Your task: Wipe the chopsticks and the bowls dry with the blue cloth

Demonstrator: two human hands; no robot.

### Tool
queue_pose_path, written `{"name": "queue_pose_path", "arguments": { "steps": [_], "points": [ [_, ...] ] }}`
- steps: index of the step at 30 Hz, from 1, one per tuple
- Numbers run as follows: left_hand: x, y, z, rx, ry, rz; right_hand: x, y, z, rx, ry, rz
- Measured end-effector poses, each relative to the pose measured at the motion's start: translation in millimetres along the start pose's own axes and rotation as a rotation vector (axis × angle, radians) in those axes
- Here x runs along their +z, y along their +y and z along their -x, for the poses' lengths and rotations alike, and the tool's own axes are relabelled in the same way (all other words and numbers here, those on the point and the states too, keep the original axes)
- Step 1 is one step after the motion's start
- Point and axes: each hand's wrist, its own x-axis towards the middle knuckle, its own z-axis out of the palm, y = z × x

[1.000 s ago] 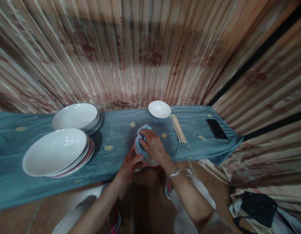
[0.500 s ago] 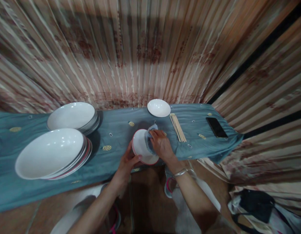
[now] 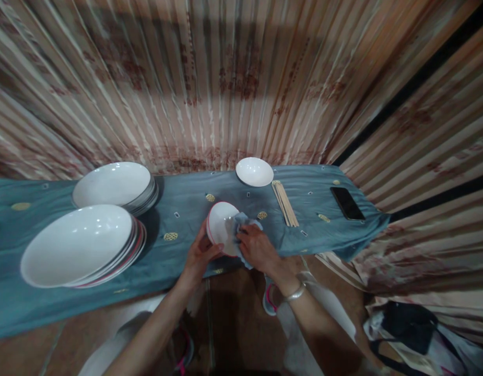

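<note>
A white bowl with a red rim (image 3: 221, 219) is held over the near edge of the table, its inside tilted up toward me. My left hand (image 3: 201, 253) grips it from the left, thumb on the rim and fingers behind and below. In my right hand (image 3: 257, 247) is a bunched light-blue cloth (image 3: 243, 220), pressed against the right side of the bowl. The cloth covers part of the bowl's inside and its right rim.
Two stacks of white plates, a near stack (image 3: 79, 243) and a far stack (image 3: 113, 184), stand at the left. Behind the held bowl sits a white bowl (image 3: 254, 171). Chopsticks (image 3: 285, 204) and a black phone (image 3: 347, 203) lie to the right on the blue tablecloth (image 3: 186, 183). Curtains (image 3: 210, 83) hang behind.
My right hand and the cloth have moved from inside the bowl to its right side. The bowl has shifted slightly left and up and is tilted more.
</note>
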Motion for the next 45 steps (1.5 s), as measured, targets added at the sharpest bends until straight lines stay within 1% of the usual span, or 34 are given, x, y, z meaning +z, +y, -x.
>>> {"name": "queue_pose_path", "arguments": {
  "steps": [5, 10, 13, 15, 17, 20, 23, 27, 35, 40, 45],
  "points": [
    [2, -4, -2, 0.006, 0.001, 0.012, 2, -2, 3, -0.026, -0.022, -0.268],
    [1, -5, -3, -0.026, -0.048, 0.001, -2, -7, 0, -0.031, -0.062, -0.713],
    [2, -7, -2, -0.03, -0.066, 0.024, -1, -12, -2, -0.002, -0.023, -0.947],
    [4, -8, -1, -0.032, -0.089, 0.045, 1, -17, -4, 0.01, 0.044, -1.012],
    [6, -8, -1, -0.035, -0.11, 0.053, 4, -20, -6, 0.0, 0.141, -0.991],
    [10, -7, 2, -0.039, -0.124, 0.033, 5, -24, -9, -0.029, 0.282, -0.861],
    [12, -6, 5, -0.048, -0.12, 0.028, 2, -25, -13, -0.02, 0.349, -0.709],
    [14, -7, 6, -0.068, -0.12, 0.031, -3, -21, -17, 0.01, 0.361, -0.536],
    [14, -10, 7, -0.063, -0.169, -0.041, 2, 2, -33, 0.092, 0.396, -0.368],
    [11, -8, 6, -0.057, -0.13, -0.057, 2, 17, -37, 0.146, 0.346, -0.25],
    [9, -8, 3, -0.044, -0.101, -0.062, 2, 23, -34, 0.186, 0.273, -0.129]
  ]
}}
